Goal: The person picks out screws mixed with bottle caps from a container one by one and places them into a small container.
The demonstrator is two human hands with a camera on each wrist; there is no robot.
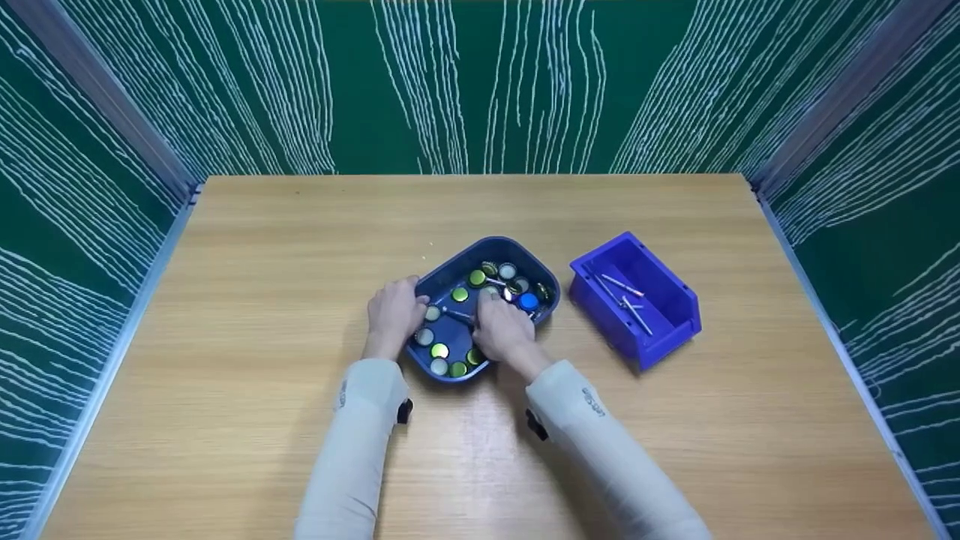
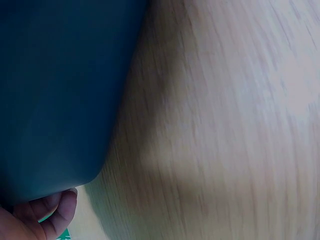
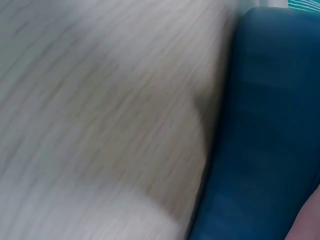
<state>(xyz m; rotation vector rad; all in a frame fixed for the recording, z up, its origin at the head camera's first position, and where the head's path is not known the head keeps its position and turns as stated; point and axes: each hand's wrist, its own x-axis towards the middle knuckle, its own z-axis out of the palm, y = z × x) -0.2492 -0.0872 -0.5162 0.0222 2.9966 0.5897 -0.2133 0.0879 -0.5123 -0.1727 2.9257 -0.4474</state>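
Observation:
A dark blue plastic tub [image 1: 525, 259] sits on the table, holding several bottle caps [image 1: 439, 350] in green, silver and blue, and some metal screws [image 1: 456, 313]. My left hand [image 1: 393, 313] grips the tub's left rim; in the left wrist view its bent fingers [image 2: 64, 212] lie against the outer wall. Down inside the tub is my right hand [image 1: 504, 326], over the caps beside a screw. Its fingertips are hidden, so whether they pinch anything does not show. Only a sliver of that hand appears at the right wrist view's lower right edge.
To the right of the tub stands a purple open-front bin [image 1: 626, 352] with several screws or bolts [image 1: 636, 315] in it. Both rest on a wooden table [image 1: 262, 300]. Green walls [image 1: 487, 90] with white streaks enclose the back and sides.

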